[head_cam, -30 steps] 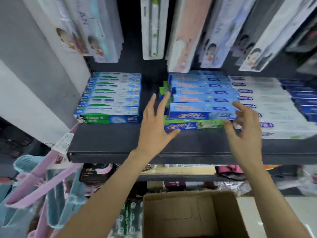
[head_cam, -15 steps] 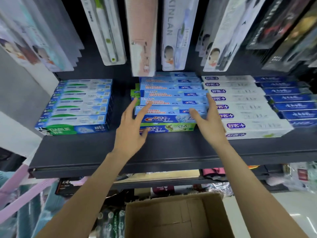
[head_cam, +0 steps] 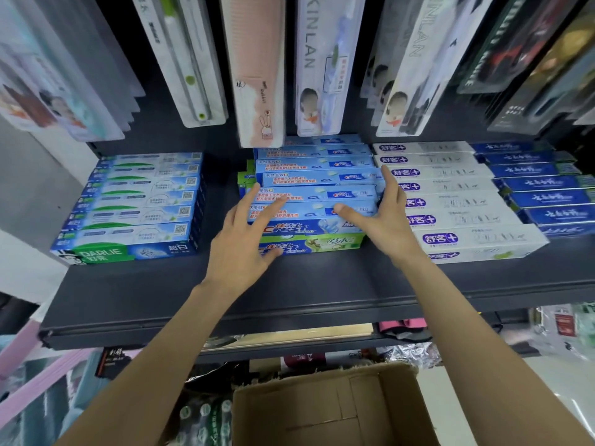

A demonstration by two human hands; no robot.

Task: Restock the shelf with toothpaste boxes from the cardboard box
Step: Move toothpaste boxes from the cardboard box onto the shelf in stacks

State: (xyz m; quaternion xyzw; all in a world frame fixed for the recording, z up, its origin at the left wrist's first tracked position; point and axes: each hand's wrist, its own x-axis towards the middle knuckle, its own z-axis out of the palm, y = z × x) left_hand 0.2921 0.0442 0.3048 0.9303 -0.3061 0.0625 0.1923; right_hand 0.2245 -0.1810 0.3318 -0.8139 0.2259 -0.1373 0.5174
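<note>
Hands, two, bare, both reaching up onto the dark shelf [head_cam: 289, 284] and set against the middle stack of toothpaste boxes [head_cam: 315, 196].

Left hand [head_cam: 240, 243]: fingers straight and spread, palm down, laid flat over the left front end of the stack; fingertips rest on the light-blue top faces, thumb touches the green-fronted bottom box [head_cam: 318, 244]. Nothing gripped.

Right hand [head_cam: 384, 220]: fingers straight, held together, pressed along the right side of the stack, between it and the neighbouring white boxes [head_cam: 463, 217]; thumb stretched leftward across the top of the front blue box [head_cam: 302, 226]. Nothing pinched.

Middle stack: blue Crest-branded boxes lying flat in a row running front to back, over a lower green-fronted layer; green box ends show at the rear left.

Left of stack, apart from it: row of blue-and-green Darlie boxes [head_cam: 128, 214], lying flat, near the shelf's left end.

Right of stack: white boxes with purple logos, just beside the right hand; further right, dark-blue boxes [head_cam: 544, 194].

Above: long hanging packs [head_cam: 260, 72], several printed KINLAN, hanging over the rear of the shelf.

Below the shelf edge: open cardboard box [head_cam: 322, 410], brown, flaps up, interior as far as visible showing only bare cardboard. Lower shelf behind it holds assorted goods, blurred. Pink and teal items [head_cam: 35, 381] at lower left, not identifiable.
</note>
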